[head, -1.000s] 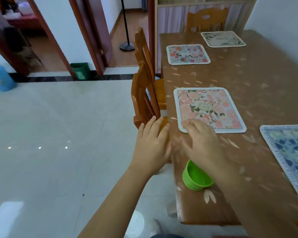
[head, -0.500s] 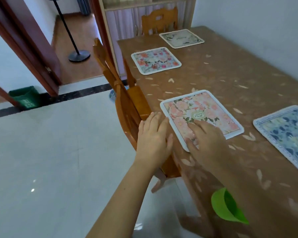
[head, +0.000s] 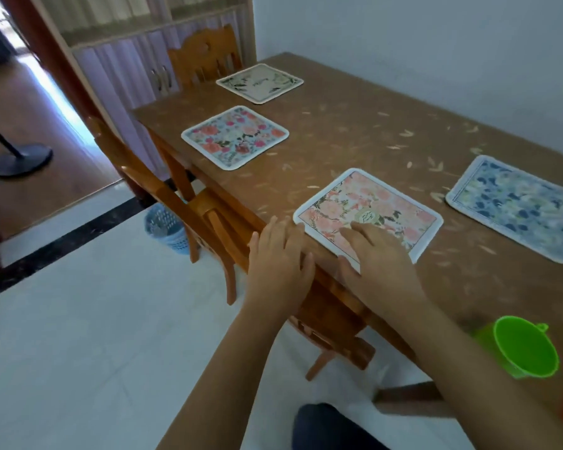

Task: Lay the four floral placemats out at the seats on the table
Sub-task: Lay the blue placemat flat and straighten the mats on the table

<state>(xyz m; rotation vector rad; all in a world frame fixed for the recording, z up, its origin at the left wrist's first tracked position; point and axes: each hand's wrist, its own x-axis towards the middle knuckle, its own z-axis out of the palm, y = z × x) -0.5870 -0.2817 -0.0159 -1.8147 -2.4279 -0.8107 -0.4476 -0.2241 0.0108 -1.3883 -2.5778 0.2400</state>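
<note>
4 placemats lie flat on the brown leaf-patterned surface [head: 355, 131]. The pink floral placemat [head: 387, 203] is nearest, the rose-print placemat [head: 234, 136] lies further along the same side, the cream placemat [head: 259, 82] is at the far end, and the blue floral placemat [head: 514, 206] lies to the right.

The right hand [head: 377, 264] lies palm down on the near corner of the pink mat. Its fingers [head: 359, 230] are straight and slightly apart, holding nothing. The left hand [head: 278, 267] rests flat at the surface's edge, just beside that mat's left corner. Its fingers [head: 275, 227] are straight and close together.

A wooden chair [head: 215, 219] is tucked in under the edge, partly below the left hand, between the person and the mat. A 2nd chair [head: 205, 56] stands at the far end in front of a curtained cabinet [head: 127, 69]. A green cup [head: 524, 347] sits near the front edge, well apart from every mat. On the floor are a blue basket [head: 166, 228] and a black stand base [head: 22, 159].

The pink mat has a round emblem [head: 368, 216] with script too small to read.

Compared with 1 second ago, the right hand has moved from the mat's near edge up to the emblem, and the left hand has stayed by the chair back. The view has swung, bringing the blue basket into sight.
</note>
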